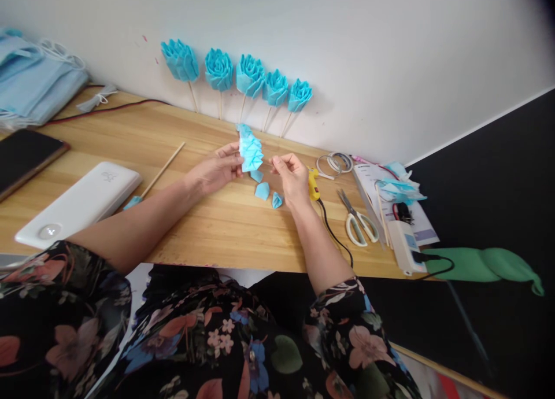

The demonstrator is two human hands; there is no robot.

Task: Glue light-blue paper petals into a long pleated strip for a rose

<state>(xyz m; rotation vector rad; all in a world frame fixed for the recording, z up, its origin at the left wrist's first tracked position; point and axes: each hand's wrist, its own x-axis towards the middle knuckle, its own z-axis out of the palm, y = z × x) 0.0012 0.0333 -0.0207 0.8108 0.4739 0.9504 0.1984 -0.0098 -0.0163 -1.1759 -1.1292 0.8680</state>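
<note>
My left hand (219,169) grips a strip of light blue folded fabric petals (251,150) by its left edge, above the wooden table. Just right of the strip, my right hand (291,174) has thumb and forefinger pinched together; whatever lies between them is too small to make out. Below the hands lie a loose blue petal (262,191) and a small folded blue piece (277,200). Several blue fabric flowers (219,69) on thin sticks lean against the wall behind. A wooden stick (163,166) with a blue tip rests left of my left hand.
A yellow glue gun (313,185) with a black cord and white-handled scissors (358,220) lie at right, near tape rolls (340,163) and a power strip (405,246). At left are a white power bank (82,199), a phone (26,156) and stacked face masks (39,78).
</note>
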